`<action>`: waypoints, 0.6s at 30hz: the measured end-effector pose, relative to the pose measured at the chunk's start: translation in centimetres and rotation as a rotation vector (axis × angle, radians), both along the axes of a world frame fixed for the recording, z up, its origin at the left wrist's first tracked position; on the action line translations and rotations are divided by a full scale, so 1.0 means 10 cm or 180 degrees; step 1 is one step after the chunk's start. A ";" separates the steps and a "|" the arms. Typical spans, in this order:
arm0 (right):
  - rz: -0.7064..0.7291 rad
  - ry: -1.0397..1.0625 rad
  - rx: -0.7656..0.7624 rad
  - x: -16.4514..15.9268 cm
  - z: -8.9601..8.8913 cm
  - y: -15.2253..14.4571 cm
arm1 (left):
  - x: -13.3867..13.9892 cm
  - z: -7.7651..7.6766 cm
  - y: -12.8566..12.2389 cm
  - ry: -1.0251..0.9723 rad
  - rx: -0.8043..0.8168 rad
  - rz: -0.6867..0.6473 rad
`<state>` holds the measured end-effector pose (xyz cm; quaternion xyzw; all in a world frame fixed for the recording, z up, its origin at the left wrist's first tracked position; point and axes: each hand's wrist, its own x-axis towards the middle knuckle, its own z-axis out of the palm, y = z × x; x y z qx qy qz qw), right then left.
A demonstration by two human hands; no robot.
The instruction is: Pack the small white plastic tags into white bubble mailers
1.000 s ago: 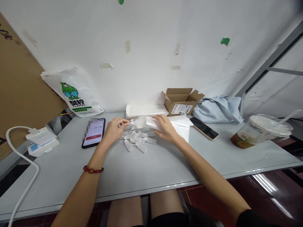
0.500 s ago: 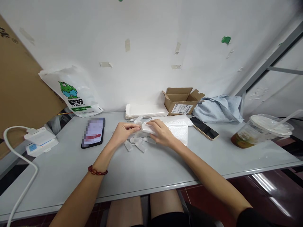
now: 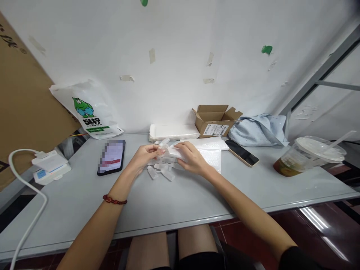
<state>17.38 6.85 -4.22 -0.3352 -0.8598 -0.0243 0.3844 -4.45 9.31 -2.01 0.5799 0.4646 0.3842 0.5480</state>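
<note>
Your right hand has its grip closed on a white padded envelope, held over the pile of clear plastic pieces on the counter. Your left hand is at the envelope's left end; I cannot tell what that grip holds. Behind stands an open cardboard box.

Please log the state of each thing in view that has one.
Left hand, thumb and fingers closed together; grip contents unclear
Right hand, closed on the white bubble envelope
Translucent plastic pieces, loose in a pile
Cardboard box, flaps open
Left smartphone, screen lit
Right smartphone, screen dark
Lidded plastic cup, partly filled, straw in
White cable, plugged into white device
Light-blue cloth, bunched
Printed white bag, leaning
Envelope stack, lying flat
</note>
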 end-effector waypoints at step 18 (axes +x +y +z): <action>-0.0057 -0.0190 -0.0070 -0.06 0.07 -0.08 | 0.02 -0.02 -0.02 -0.0354 -0.0572 -0.0191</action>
